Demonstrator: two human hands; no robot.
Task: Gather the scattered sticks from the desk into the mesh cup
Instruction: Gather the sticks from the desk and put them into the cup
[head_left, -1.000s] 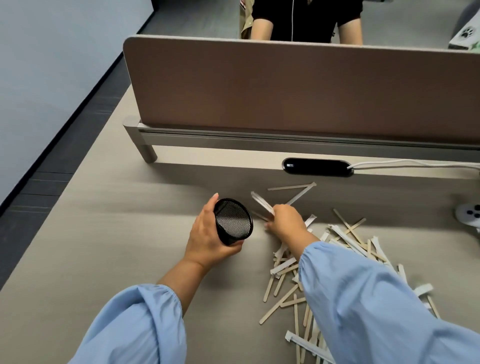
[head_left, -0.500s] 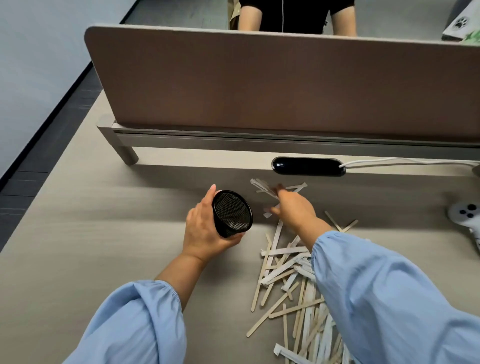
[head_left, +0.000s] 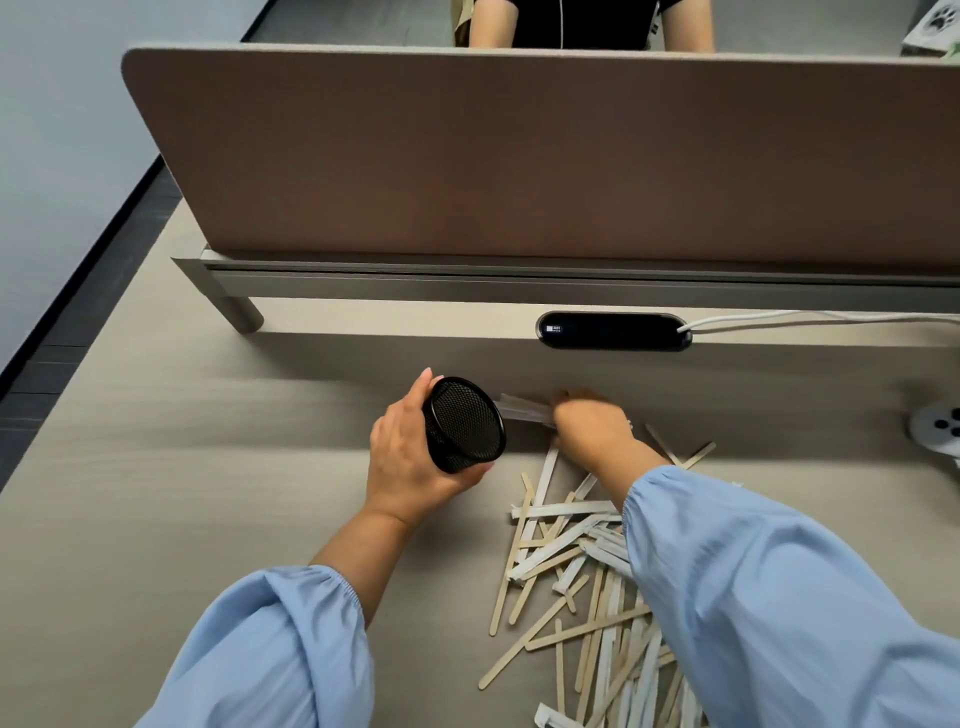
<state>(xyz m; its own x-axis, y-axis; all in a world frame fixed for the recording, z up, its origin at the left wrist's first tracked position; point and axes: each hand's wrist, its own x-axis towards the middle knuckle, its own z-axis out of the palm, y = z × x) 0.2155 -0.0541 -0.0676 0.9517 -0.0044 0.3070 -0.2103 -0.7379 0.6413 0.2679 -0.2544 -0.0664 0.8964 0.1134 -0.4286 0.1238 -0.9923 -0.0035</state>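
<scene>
Two hands: left hand grips black mesh cup, right hand pinches pale sticks.

The mesh cup is made of black perforated metal with a glossy rim; the sticks — pale matt wood, some paper-wrapped — are spread on a smooth, matt surface.

The left hand holds the black mesh cup tilted above the desk, its closed base facing the camera. The right hand, blurred, has its grip closed on a small bundle of sticks just beside the cup. Loose sticks lie piled on the desk under the right blue sleeve.
</scene>
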